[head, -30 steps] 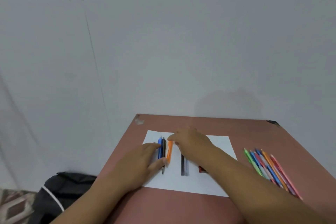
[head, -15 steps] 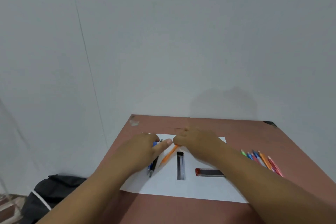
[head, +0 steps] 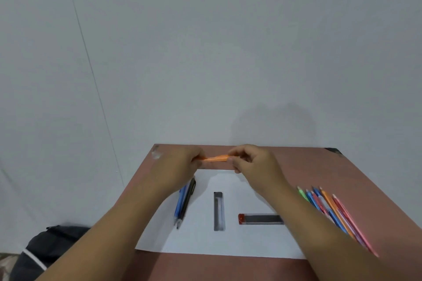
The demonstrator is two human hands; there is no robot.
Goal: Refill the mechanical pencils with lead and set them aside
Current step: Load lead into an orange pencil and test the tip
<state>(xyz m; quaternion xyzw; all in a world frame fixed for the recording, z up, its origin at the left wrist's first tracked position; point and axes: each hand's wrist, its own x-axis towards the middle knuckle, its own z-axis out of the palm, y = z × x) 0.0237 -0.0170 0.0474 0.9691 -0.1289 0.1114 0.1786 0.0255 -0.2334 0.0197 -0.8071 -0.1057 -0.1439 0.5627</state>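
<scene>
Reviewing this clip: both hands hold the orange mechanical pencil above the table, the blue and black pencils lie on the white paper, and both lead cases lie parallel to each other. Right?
Not quite. In the head view the lead cases are not parallel: the dark lead case lies lengthwise, the red-capped lead case crosswise. The rest holds: left hand and right hand hold the orange mechanical pencil; blue pencil and black pencil lie on the white paper.

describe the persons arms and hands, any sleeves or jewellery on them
Both forearms are bare as far as the frame shows: no sleeves, gloves, watch or bracelet. No rings are visible on the left hand or the right hand, though the fingers are slightly blurred. No markings show on them.
</scene>
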